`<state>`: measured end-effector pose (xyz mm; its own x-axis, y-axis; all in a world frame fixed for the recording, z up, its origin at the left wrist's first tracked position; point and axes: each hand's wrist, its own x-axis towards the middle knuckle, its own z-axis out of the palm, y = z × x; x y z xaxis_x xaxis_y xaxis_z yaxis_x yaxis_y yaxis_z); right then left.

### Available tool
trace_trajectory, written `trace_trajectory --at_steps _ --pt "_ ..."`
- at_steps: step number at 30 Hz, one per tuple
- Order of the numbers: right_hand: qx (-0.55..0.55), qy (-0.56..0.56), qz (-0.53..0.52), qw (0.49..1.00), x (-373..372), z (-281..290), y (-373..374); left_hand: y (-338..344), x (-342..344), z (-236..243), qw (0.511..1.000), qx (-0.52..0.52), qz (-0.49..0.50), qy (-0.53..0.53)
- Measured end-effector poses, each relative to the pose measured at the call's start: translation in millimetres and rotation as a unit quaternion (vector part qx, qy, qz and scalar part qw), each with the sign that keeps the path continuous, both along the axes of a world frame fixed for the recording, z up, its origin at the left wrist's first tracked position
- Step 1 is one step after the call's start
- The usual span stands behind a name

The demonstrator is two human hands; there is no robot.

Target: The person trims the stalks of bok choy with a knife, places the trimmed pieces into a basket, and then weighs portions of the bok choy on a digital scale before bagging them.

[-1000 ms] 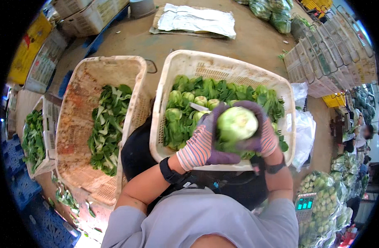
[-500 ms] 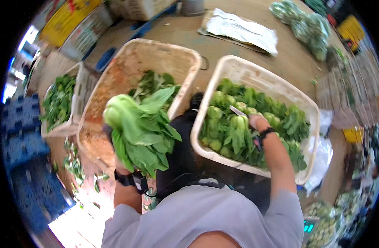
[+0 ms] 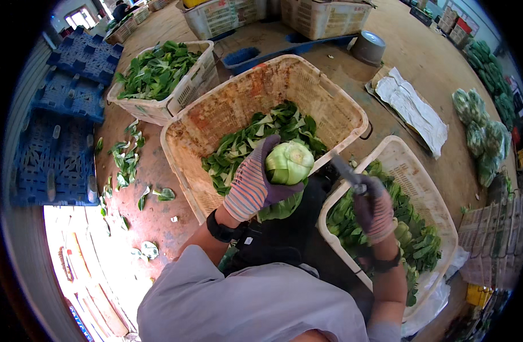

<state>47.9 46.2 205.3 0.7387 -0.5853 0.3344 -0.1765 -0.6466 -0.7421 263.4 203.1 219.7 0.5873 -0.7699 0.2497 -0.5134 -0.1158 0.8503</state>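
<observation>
A brown floor [image 3: 398,34] spreads beneath the whole scene. In the middle stands a large stained beige crate [image 3: 216,114], with loose green leaves [image 3: 273,128] heaped inside. To its right and nearer is a white crate [image 3: 427,188] filled with leafy green heads [image 3: 418,228]. Blue plastic pallets [image 3: 53,154] sit at the far left; between them and the stained crate, a smaller white crate [image 3: 187,85] brims with greens. A crumpled white sheet [image 3: 412,108] lies on the floor to the far right, near a grey metal bucket [image 3: 369,48].

The person's gloved left hand [image 3: 256,179] curls around a pale green leafy head [image 3: 290,162], which appears over the near right edge of the stained crate, its round base facing up and its leaves hanging toward the person. The gloved right hand [image 3: 374,208], slightly blurred, is closed around the handle of a knife [image 3: 344,169] above the white crate's left side. The blade points far and left, near the head but apart from it. Small fallen leaves [image 3: 124,162] are scattered on the floor at left.
</observation>
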Motion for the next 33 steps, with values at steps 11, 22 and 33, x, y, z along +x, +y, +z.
trace_trajectory --at_steps 11,22,33 --pt "-0.205 0.148 0.1 0.962 74.7 17.2 28.1 20.7 11.6 -8.5 0.999 -0.008 -0.02 -0.044" --pt "-0.127 0.19 0.151 0.962 77.8 28.5 27.9 20.6 10.7 -26.4 0.989 -0.068 -0.058 0.118" --pt "-0.22 0.19 0.153 0.945 99.7 15.9 9.8 25.8 16.7 -27.5 0.992 -0.048 -0.06 0.096"
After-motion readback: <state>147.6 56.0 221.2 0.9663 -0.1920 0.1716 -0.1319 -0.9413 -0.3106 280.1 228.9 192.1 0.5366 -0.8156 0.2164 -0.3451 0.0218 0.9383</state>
